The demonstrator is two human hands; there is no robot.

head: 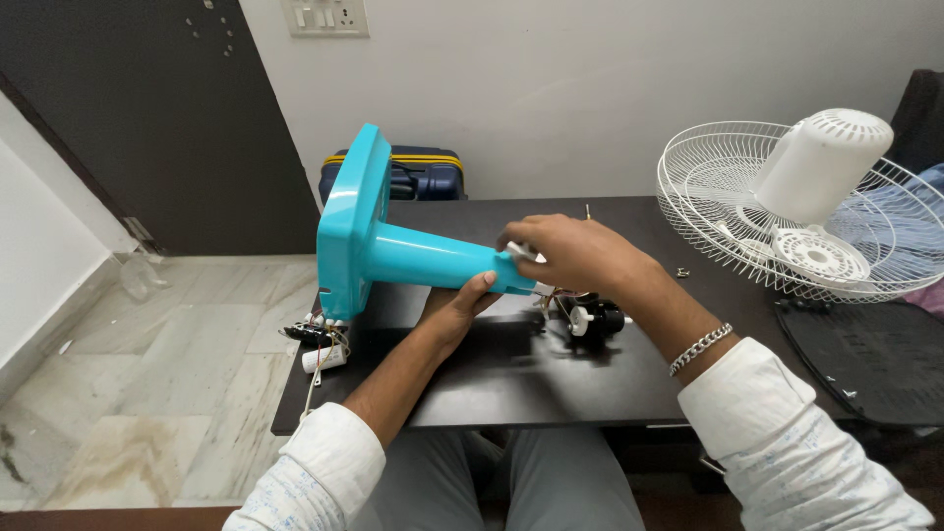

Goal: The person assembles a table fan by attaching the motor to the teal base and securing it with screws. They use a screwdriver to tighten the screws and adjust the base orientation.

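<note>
While the left hand [454,307] cups the turquoise fan stand [393,254] from below, held sideways above the dark surface [511,379], the right hand [570,254] wraps its narrow end, fingers pinching a small white part. Wires and a motor [590,318] lie partly hidden behind that wrist. A white grille [708,211] holds a white motor cover [821,162].

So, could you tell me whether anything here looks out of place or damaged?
Yes: the turquoise fan stand lies on its side, held by the left hand and right hand. Loose wires and a small white part dangle from its base over the dark table edge.
</note>
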